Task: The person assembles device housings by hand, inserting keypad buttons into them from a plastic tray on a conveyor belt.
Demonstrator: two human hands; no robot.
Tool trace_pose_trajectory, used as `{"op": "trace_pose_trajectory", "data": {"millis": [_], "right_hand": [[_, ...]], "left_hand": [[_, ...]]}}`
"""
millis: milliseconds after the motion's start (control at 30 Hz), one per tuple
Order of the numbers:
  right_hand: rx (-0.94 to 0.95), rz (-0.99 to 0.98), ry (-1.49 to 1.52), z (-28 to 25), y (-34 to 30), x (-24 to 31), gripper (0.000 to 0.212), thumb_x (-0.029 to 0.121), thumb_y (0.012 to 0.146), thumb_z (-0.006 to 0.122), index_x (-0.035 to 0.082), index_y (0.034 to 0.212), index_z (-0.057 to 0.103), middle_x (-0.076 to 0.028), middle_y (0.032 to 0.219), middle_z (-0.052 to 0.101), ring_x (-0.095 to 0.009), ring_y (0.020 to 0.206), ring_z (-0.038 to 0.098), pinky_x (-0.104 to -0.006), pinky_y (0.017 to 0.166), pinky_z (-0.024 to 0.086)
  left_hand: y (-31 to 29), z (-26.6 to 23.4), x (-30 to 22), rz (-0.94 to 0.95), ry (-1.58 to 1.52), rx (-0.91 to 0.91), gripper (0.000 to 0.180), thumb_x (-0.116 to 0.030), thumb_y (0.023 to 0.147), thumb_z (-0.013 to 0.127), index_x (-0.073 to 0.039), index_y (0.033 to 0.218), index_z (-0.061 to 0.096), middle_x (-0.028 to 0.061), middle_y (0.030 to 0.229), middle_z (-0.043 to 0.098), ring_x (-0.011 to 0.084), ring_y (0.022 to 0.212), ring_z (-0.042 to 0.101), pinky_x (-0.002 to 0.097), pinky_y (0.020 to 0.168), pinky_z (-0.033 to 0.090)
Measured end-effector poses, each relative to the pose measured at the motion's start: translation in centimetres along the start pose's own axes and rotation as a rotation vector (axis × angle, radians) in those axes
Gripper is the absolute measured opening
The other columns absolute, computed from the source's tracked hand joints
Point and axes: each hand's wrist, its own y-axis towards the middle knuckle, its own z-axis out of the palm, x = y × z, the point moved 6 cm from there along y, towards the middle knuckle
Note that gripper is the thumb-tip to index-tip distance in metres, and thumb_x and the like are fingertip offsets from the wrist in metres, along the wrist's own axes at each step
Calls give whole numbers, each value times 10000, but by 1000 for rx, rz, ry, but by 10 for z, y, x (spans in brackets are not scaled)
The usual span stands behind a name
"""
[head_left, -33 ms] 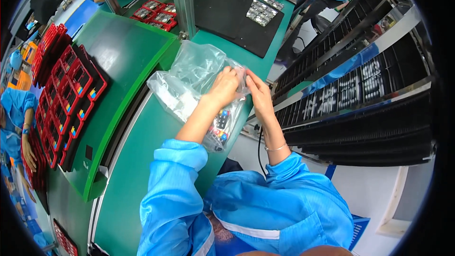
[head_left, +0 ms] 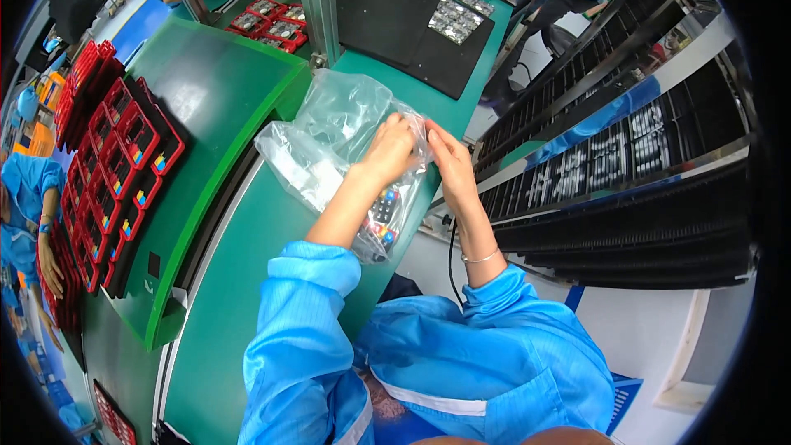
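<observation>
A clear plastic bag lies crumpled across the green bench. Through its near part show small black parts with red, yellow and blue pieces. A whitish item also shows through the film on the left. My left hand reaches over or into the bag with its fingers curled down; what they hold, if anything, is hidden, and I cannot tell whether film covers them. At the bag's right edge, my right hand grips the plastic between thumb and fingers.
Red trays with coloured parts lean on the green conveyor cover at left. Beyond the bag are a metal post and a black mat bearing small silvery parts. A black slotted rack stands right. Co-workers are nearby.
</observation>
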Motion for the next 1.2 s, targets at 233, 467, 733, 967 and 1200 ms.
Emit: {"op": "trace_pose_trajectory", "data": {"millis": [233, 467, 733, 967, 1200], "right_hand": [[82, 147, 393, 12, -5, 7, 523, 198, 1008, 683, -47, 1443, 526, -138, 1400, 604, -189, 1256, 592, -317, 1040, 502], [70, -116, -92, 22, -6, 9, 81, -4, 890, 764, -16, 955, 718, -10, 897, 721, -88, 781, 681, -231, 755, 567], [-92, -247, 118, -2, -18, 16, 140, -8, 929, 726, -15, 1065, 693, -18, 919, 714, -78, 828, 671, -226, 761, 543], [96, -237, -407, 29, -47, 11, 280, 125, 949, 751, -16, 1172, 658, -18, 962, 672, -90, 904, 683, -244, 710, 546], [107, -37, 313, 54, -44, -5, 92, 121, 1027, 641, 36, 1053, 616, 0, 928, 631, -78, 877, 639, -259, 722, 568]], "left_hand": [[-3, -4, 26, -95, -198, -6, 493, 15, 822, 657, -48, 1311, 634, 203, 1126, 697, 411, 1087, 633, 443, 926, 533], [-10, -43, 9, -143, -522, 159, 384, -62, 967, 603, -49, 1348, 645, 221, 1184, 712, 329, 1040, 703, 393, 896, 549], [-41, -79, 22, -270, -168, 448, 403, -56, 957, 638, -39, 1359, 628, 172, 1280, 667, 285, 1154, 651, 384, 986, 518], [-48, -110, -13, -303, -371, 192, 288, -83, 833, 709, 3, 1106, 681, 212, 1086, 709, 382, 988, 683, 437, 860, 545], [-87, -85, 13, -362, -99, 577, 516, -277, 707, 898, -21, 1111, 702, 210, 964, 736, 391, 928, 712, 443, 814, 549]]}}
